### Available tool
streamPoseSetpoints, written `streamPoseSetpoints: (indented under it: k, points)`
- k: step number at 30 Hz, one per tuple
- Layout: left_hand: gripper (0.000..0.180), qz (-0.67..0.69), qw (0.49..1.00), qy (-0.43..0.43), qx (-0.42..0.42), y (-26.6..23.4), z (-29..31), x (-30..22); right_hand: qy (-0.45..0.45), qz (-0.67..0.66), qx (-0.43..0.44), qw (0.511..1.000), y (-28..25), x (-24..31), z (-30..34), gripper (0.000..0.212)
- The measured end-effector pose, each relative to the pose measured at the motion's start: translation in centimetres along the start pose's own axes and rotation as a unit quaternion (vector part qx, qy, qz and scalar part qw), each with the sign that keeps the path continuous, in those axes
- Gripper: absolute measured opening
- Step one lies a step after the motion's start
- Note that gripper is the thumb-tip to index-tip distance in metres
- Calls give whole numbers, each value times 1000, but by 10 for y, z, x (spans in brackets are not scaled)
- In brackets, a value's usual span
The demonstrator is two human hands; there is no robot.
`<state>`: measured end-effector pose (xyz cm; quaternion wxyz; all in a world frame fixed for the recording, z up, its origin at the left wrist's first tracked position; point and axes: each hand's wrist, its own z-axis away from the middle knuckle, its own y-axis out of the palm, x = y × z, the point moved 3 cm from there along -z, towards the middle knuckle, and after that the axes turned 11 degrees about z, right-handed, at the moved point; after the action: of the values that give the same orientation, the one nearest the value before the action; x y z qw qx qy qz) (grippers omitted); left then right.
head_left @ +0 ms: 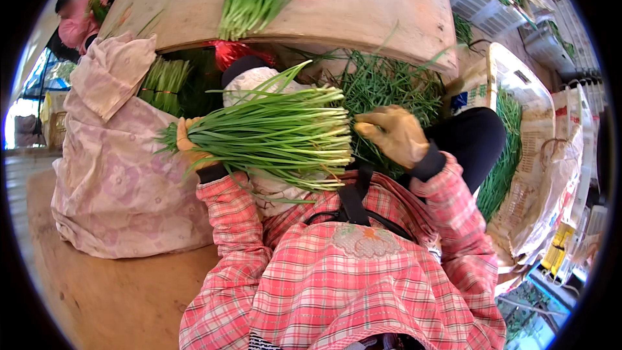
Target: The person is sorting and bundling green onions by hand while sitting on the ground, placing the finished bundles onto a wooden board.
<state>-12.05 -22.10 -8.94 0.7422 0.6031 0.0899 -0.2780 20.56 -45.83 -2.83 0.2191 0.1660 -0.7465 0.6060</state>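
Note:
A thick bunch of garlic chives lies sideways across my lap, green tips to the left and pale cut ends to the right. My gloved left hand is wrapped around the leafy end. Just off the pale ends hovers my right hand, also in a tan glove. Its fingers are loosely bent and a little apart, with nothing visible in them. Loose green chives are heaped beyond and below the right hand. Another bunch of chives rests on the wooden board ahead.
Tied chives stand at the left beside a pink flowered cloth. On the right, a white crate holds more greens. Further crates stand at the back right. The board's edge runs ahead of me. A person in pink is far left.

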Motion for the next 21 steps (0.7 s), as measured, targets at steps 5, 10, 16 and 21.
streamPoseSetpoints:
  k: [5, 10, 16, 21]
  points:
    - [30, -27, 998, 62, -16, 7, 10, 4, 148, -382, 175, 895, 64, 28, -33, 42]
    - [36, 80, 993, 13, 82, 19, 18, 11, 173, -493, 141, 841, 61, 42, -15, 29]
    - [40, 61, 987, -1, 151, 27, 18, 14, 183, -396, 219, 873, 73, 35, -16, 22]
    - [43, 88, 979, -11, 182, 12, 17, 13, 181, -430, 225, 855, 40, 44, -10, 22]
